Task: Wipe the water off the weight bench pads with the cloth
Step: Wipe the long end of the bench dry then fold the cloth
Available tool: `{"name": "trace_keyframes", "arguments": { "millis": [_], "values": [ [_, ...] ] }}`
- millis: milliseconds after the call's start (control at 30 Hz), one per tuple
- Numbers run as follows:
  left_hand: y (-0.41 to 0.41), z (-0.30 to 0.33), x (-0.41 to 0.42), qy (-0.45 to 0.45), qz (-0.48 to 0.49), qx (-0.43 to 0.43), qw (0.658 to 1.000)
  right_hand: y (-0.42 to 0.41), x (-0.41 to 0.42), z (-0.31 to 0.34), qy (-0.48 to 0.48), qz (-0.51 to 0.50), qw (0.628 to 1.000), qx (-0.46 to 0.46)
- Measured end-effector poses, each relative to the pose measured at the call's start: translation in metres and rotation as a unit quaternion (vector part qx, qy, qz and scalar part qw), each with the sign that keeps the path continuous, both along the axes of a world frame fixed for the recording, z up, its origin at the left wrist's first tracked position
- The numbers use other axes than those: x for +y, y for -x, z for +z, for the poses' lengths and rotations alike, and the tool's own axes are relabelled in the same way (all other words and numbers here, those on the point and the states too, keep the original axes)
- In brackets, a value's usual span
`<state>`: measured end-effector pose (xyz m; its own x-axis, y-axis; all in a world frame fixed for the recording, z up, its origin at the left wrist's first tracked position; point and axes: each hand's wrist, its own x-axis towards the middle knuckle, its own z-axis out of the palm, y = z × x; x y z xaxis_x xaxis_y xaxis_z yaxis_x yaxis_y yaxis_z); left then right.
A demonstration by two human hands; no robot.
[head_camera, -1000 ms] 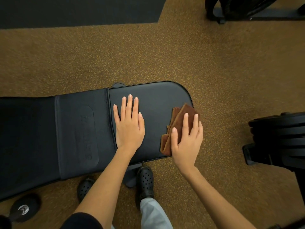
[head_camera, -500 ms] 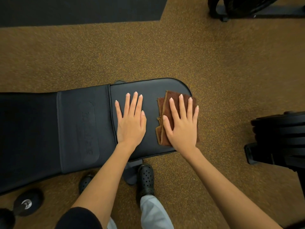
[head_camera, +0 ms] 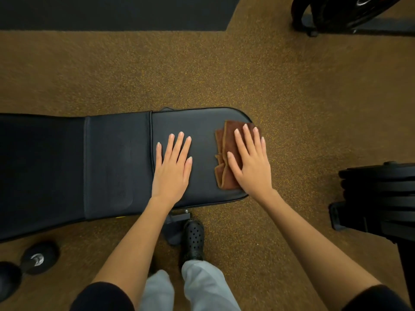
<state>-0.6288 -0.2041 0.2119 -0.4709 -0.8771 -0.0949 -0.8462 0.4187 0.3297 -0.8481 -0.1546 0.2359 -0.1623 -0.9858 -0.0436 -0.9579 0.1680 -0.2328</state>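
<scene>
Two grey trouser legs (head_camera: 197, 286) and one black perforated shoe (head_camera: 193, 240) are the nearest things we see, standing on the speckled brown floor (head_camera: 224, 70) just beside the bench. To the lower left, a black dumbbell (head_camera: 33, 259) lies on this floor. Above them, our left hand (head_camera: 171, 169) rests flat on the seat pad (head_camera: 202, 122), fingers spread open, and it grips nothing. Our right hand (head_camera: 250, 160) also lies open and flat, pressing down on the folded brown cloth (head_camera: 222, 158), which sits at the rounded right end of the seat pad. The back pad (head_camera: 116, 162) continues to the left. Further right stand stacked black weight plates (head_camera: 379, 196), and far away a dark mat (head_camera: 112, 12).
</scene>
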Motion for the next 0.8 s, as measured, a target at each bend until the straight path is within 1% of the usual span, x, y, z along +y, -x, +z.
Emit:
{"name": "trace_keyframes", "arguments": {
  "millis": [100,233,333,400,500,600,700,800],
  "values": [
    [-0.004,0.001,-0.004,-0.008,-0.012,-0.004,1.000,-0.003,-0.032,0.001,-0.008,-0.071,0.997,-0.025],
    [-0.008,0.004,-0.007,0.002,-0.030,-0.018,0.999,-0.023,-0.067,-0.001,-0.003,-0.158,0.987,-0.006],
    [-0.019,0.003,-0.003,0.010,-0.033,-0.026,0.999,-0.020,-0.064,-0.002,0.014,-0.147,0.989,-0.008],
    [-0.029,0.003,0.001,-0.003,-0.031,-0.015,0.999,-0.008,-0.050,0.002,0.015,-0.137,0.990,-0.033],
    [-0.042,0.001,0.004,-0.015,-0.038,-0.003,0.999,-0.004,-0.020,0.006,0.013,-0.160,0.983,-0.085],
    [-0.047,0.001,0.005,-0.020,-0.045,0.009,0.999,-0.014,0.010,0.003,0.036,-0.172,0.979,-0.100],
    [-0.048,-0.001,0.005,-0.019,-0.045,0.027,0.998,-0.024,0.029,-0.005,0.067,-0.160,0.981,-0.089],
    [-0.050,-0.004,0.007,-0.023,-0.036,0.067,0.997,-0.038,0.046,-0.012,0.088,-0.138,0.986,-0.041]
  ]
}}
